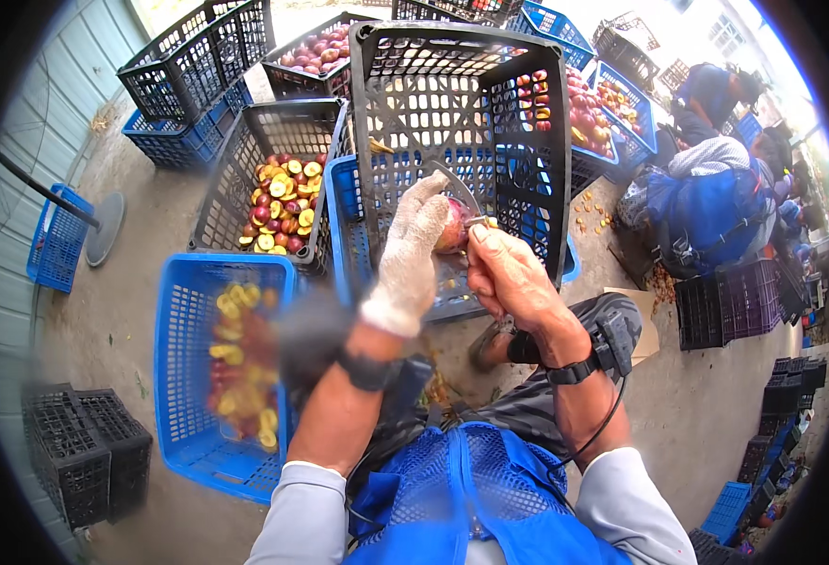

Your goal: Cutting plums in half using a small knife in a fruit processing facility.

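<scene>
My left hand [409, 247], in a whitish knit glove, grips a red-purple plum [450, 236] over the tilted black plastic crate [457, 35]. A knife with a curved blade [461, 189] lies against the fruit's upper side. My bare right hand [513, 272] pinches the knife near the base of its blade, close to the plum; the handle is mostly hidden by the fingers. Beneath the black crate is a blue plastic crate [340, 212]. Both wrists wear black straps, the right one with a small device and cable.
At left, a blue crate [174, 367] and a black crate [220, 191] hold cut plums with yellow flesh. Whole plums fill a crate [315, 53] behind. Stacked black crates [89, 452] stand lower left. On the right, a co-worker in a blue vest [704, 205] bends beside a dark crate [729, 304].
</scene>
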Demonstrator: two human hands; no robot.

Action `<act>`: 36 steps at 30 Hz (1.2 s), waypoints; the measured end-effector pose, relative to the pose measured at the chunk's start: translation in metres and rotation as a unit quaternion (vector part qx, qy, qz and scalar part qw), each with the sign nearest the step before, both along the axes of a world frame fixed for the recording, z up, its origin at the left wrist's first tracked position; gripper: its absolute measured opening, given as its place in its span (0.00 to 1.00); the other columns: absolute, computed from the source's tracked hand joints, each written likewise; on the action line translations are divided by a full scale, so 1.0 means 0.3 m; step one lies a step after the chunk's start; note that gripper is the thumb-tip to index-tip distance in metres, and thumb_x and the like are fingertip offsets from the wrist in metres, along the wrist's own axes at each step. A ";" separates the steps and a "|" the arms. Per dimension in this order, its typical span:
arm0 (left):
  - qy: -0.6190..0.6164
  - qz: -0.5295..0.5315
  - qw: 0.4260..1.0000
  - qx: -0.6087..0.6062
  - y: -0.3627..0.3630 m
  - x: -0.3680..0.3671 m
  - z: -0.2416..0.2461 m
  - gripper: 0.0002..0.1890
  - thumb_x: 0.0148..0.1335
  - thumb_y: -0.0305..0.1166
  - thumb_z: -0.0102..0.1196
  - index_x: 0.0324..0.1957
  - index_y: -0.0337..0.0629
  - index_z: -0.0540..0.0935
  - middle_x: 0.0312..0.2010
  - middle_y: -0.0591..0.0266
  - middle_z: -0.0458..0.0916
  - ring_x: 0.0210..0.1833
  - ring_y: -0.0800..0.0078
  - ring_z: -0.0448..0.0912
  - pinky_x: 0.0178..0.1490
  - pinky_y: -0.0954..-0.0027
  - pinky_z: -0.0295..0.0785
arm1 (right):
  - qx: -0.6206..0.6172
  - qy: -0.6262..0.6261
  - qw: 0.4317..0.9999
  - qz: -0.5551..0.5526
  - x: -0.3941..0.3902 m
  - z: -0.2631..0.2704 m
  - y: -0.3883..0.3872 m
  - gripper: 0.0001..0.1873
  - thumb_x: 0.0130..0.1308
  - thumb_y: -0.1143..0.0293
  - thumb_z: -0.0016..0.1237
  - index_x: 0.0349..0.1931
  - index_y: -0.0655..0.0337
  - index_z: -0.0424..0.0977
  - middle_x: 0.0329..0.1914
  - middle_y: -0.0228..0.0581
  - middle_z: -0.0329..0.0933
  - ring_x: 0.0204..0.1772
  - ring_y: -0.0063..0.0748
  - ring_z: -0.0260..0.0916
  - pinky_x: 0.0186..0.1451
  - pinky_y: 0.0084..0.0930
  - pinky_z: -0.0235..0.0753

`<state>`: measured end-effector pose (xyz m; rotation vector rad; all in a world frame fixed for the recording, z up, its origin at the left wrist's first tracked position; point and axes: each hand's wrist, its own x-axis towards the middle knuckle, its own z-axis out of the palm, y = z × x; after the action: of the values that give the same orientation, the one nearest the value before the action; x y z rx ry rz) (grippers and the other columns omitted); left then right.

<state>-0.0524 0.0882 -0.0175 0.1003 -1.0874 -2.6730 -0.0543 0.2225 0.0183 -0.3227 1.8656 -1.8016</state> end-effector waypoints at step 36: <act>-0.041 -0.106 0.978 0.174 -0.080 0.053 0.008 0.23 0.67 0.50 0.45 0.51 0.40 0.70 0.40 0.52 0.77 0.40 0.57 0.78 0.47 0.54 0.76 | 0.168 0.385 0.885 -0.202 0.167 -0.183 -0.172 0.13 0.70 0.63 0.43 0.28 0.60 0.65 0.18 0.48 0.70 0.24 0.57 0.70 0.24 0.45 0.67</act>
<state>-0.0365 0.0641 -0.0149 0.1691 -0.6710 -3.0546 -0.0043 0.1707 -0.0365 -0.6220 2.9432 -1.6703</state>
